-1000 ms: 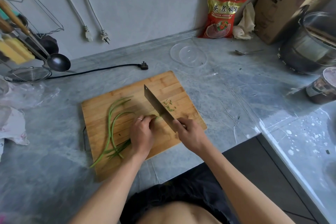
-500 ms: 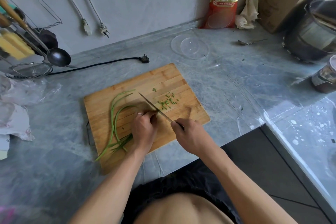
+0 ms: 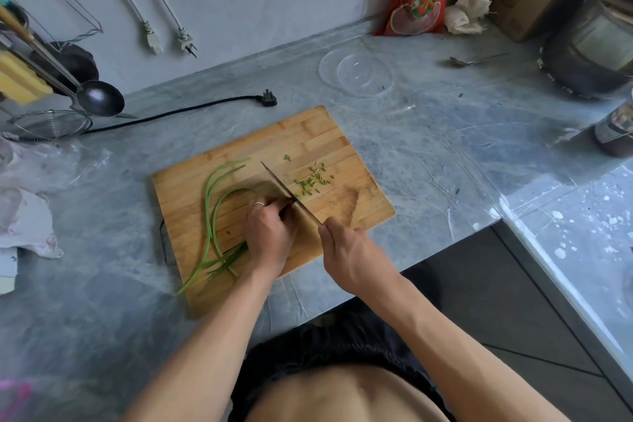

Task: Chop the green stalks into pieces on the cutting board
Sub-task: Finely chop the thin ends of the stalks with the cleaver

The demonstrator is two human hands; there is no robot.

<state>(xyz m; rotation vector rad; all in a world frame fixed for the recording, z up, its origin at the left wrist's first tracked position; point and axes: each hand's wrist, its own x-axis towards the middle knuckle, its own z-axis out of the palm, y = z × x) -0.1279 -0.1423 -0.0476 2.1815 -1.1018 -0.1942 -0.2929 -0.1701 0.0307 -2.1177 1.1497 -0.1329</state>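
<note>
Mid-chop: right hand [image 3: 352,257] grips knife [image 3: 291,195]; left hand [image 3: 270,233], fingers curled, apparently pins green stalks [image 3: 214,216]; pieces [image 3: 313,180] at two o'clock; next, feed stalks bladeward.

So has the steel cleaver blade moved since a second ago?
Yes. The steel cleaver blade has tipped down from a raised tilt, now edge-on against the wooden cutting board, beside the left hand.

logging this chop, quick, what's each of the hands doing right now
Left hand: fingers curled, holding the stalks down on the board.
Right hand: gripping the knife, blade at the stalks.
</note>
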